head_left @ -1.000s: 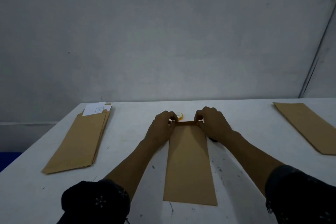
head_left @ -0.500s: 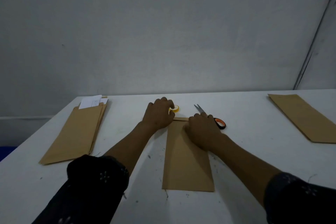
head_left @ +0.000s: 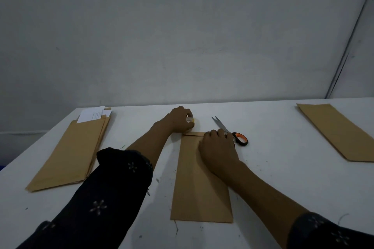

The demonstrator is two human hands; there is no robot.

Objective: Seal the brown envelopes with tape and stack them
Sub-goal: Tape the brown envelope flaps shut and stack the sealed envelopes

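**At table centre: flap held down, tape being fetched**

At the middle of the white table (head_left: 273, 178) one brown envelope (head_left: 199, 192) lies flat, long axis running away from the person, its folded flap (head_left: 193, 133) at the far end. The right hand (head_left: 219, 150) rests on the upper part of the envelope, fingers curled over the flap's right end and pressing it down; the fingertips sit just beside the scissors (head_left: 232, 133), which lie unheld on the table with their orange handles toward the person. The left hand (head_left: 179, 120) is just beyond the flap's left corner, fingers and thumb closed around a small yellow tape roll (head_left: 191, 121); most of the roll is hidden by the fingers.

Other envelopes: a pile (head_left: 70, 151) at the left with white paper (head_left: 93, 115) sticking out of the far end, judged to be those not yet sealed; a single one or thin stack (head_left: 336, 131) at the far right, judged the finished stack.

Judged step: draw tape for this flap. To do it well, the right hand should keep the fold flat and square while the left finds the free tape end. The strip should straddle the flap edge, half on flap, half on body. Risk: lifting the right hand to reach the scissors lets the flap spring open, so anchor the tape first, then cut.
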